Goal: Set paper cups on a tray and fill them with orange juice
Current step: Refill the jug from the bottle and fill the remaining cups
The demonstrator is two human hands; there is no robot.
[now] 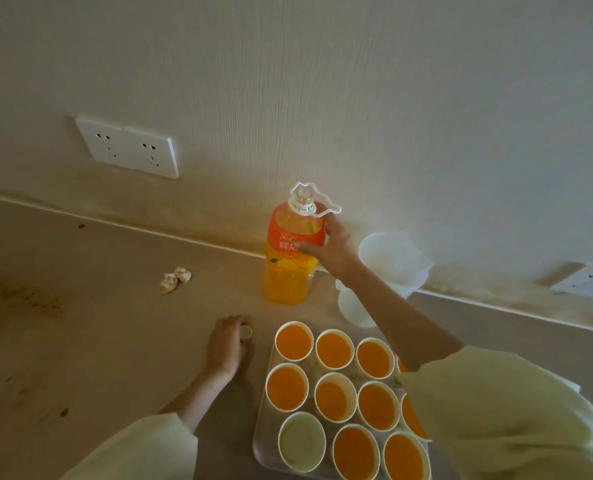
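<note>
An orange juice bottle stands uncapped and upright on the counter near the wall, about half full. My right hand grips its side around the label. My left hand rests on the counter left of the tray and pinches the bottle cap. The pale tray carries several paper cups. Most hold juice, like the cup at the far left corner. One cup at the near left holds no juice. My right sleeve hides the tray's right side.
Two white plastic containers stand right of the bottle by the wall. A crumpled paper scrap lies on the counter to the left. Wall sockets sit above the counter's back edge, another socket at the far right.
</note>
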